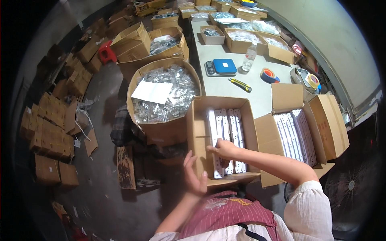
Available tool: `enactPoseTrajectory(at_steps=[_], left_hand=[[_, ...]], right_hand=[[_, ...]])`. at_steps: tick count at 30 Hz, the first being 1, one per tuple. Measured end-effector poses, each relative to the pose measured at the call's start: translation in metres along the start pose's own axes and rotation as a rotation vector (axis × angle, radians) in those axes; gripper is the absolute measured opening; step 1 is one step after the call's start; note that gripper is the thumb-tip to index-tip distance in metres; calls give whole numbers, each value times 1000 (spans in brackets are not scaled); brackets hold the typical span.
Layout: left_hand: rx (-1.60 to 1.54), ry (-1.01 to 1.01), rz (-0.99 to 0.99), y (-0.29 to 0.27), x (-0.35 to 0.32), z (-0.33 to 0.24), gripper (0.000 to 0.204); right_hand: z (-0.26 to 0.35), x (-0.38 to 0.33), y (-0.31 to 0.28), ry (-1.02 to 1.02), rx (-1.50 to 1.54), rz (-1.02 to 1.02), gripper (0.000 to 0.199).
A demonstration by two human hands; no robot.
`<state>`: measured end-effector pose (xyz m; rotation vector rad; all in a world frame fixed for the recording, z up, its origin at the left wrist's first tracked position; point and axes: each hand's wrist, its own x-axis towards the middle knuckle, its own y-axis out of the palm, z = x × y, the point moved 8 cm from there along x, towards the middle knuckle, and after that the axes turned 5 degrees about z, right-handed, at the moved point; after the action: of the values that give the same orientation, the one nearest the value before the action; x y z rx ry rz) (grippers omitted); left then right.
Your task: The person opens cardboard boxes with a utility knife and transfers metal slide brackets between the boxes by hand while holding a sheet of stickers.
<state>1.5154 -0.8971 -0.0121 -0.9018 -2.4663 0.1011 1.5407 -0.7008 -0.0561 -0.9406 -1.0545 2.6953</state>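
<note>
An open cardboard box [223, 101] stands in front of me at the table's near end. Inside it, long white perforated strips [240, 140] stand packed in rows, with room along the box's left side. My right hand [225, 150] reaches in from the right, its fingers closed on the leftmost white perforated strip [215, 128]. The lower part of its grip is hidden. My left hand [196, 176] is at the box's near left corner, thumb and fingers apart, holding nothing.
To the right, another open box [265, 132] holds more such strips. A big carton [134, 86] of small bagged parts stands at the left. On the table [219, 86] are a blue scale [224, 66], a bottle [249, 57], a yellow cutter knife [240, 84] and tape rolls [269, 75].
</note>
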Motion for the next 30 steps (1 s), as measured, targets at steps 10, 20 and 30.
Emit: enactPoseTrajectory(at_steps=[10, 20, 30], left_hand=[[69, -17, -42, -10, -4, 3, 55], [48, -28, -42, -5, -4, 4, 56], [11, -20, -90, -1, -5, 10, 59]], right_hand=[[50, -30, 43, -716, -969, -195, 34], [-1, -52, -18, -763, -644, 93, 60], [-224, -201, -200, 564, -489, -413, 80]])
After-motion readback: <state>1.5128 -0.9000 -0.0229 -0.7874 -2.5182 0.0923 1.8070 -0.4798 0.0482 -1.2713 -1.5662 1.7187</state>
